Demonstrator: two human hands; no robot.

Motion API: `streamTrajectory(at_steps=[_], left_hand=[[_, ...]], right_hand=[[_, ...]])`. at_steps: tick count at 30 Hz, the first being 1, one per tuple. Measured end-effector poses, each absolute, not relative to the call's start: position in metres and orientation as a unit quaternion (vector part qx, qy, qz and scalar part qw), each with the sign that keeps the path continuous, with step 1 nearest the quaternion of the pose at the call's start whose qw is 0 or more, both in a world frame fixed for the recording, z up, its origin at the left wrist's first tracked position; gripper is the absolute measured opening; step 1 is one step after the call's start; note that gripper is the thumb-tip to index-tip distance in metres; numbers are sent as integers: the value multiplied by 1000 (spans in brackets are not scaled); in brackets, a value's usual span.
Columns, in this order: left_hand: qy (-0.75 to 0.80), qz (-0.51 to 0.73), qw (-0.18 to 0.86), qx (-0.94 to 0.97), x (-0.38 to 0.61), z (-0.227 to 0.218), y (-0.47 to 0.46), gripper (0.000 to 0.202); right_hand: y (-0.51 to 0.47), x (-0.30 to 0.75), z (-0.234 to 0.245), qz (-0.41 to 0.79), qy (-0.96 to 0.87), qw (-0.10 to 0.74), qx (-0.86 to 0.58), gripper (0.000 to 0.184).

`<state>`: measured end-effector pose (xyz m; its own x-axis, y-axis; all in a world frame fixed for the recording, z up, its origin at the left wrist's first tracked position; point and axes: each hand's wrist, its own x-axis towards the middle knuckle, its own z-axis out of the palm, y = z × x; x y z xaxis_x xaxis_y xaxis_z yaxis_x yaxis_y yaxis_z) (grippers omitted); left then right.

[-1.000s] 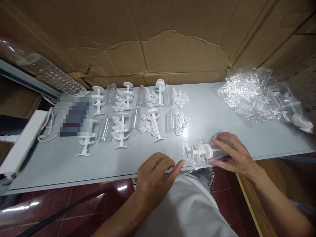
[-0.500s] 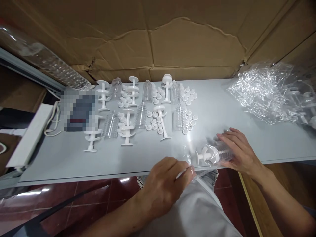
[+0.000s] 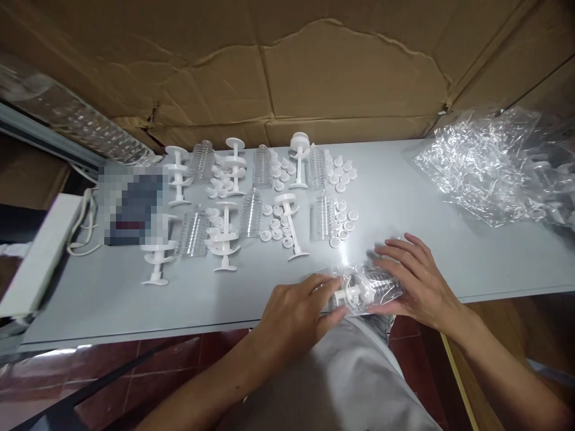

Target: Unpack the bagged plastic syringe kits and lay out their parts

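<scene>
Near the front edge of the table lies a clear plastic bag (image 3: 366,299) holding a white plunger (image 3: 353,293) and a clear ribbed barrel (image 3: 381,286), like the parts of an icing syringe. My left hand (image 3: 300,308) closes on the bag at the plunger's handle end, thumb and fingers on either side. At the barrel end, my right hand (image 3: 417,284) curves around the bag, thumb below and fingers above. Farther back, two rows of loose white plungers (image 3: 227,236), clear ribbed barrels (image 3: 323,216) and small white nozzles (image 3: 344,224) lie in sets.
A crumpled heap of clear plastic bags (image 3: 476,167) sits at the right. Cardboard (image 3: 336,78) walls the back of the grey table (image 3: 431,239). To the left are a blurred-out dark item (image 3: 137,206), a white power strip (image 3: 45,254) with cables, and a long clear package (image 3: 85,117).
The bagged syringe has shifted left, toward my left hand. My right hand moved left with it, and my left hand's fingers went from pinching the bag's loose end to the plunger handle.
</scene>
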<state>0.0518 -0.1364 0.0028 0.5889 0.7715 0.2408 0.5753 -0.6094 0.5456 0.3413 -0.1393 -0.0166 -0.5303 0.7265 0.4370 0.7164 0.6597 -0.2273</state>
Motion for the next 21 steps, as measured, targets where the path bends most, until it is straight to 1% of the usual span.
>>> streamTrajectory(at_steps=[4, 5, 7, 12, 15, 17, 19, 21], left_hand=[[401, 178, 273, 856, 52, 7, -135, 19], [405, 180, 292, 848, 51, 9, -134, 16], [420, 194, 327, 824, 45, 15, -133, 14], [441, 157, 430, 772, 25, 35, -126, 14], [431, 165, 438, 772, 13, 42, -124, 14], [440, 162, 431, 771, 5, 43, -126, 13], [465, 161, 420, 762, -5, 43, -130, 12], [494, 160, 422, 744, -16, 42, -134, 13]], right_hand=[[-141, 346, -18, 39, -875, 226, -426, 103], [-140, 348, -19, 46, -874, 223, -429, 106], [-140, 353, -19, 59, -870, 226, -434, 108], [-138, 363, -19, 89, -861, 259, -428, 99], [-137, 366, -20, 109, -857, 274, -421, 97], [-137, 368, -21, 113, -852, 278, -429, 93], [-136, 371, -22, 112, -843, 283, -444, 80], [-136, 375, -24, 116, -834, 293, -452, 60]])
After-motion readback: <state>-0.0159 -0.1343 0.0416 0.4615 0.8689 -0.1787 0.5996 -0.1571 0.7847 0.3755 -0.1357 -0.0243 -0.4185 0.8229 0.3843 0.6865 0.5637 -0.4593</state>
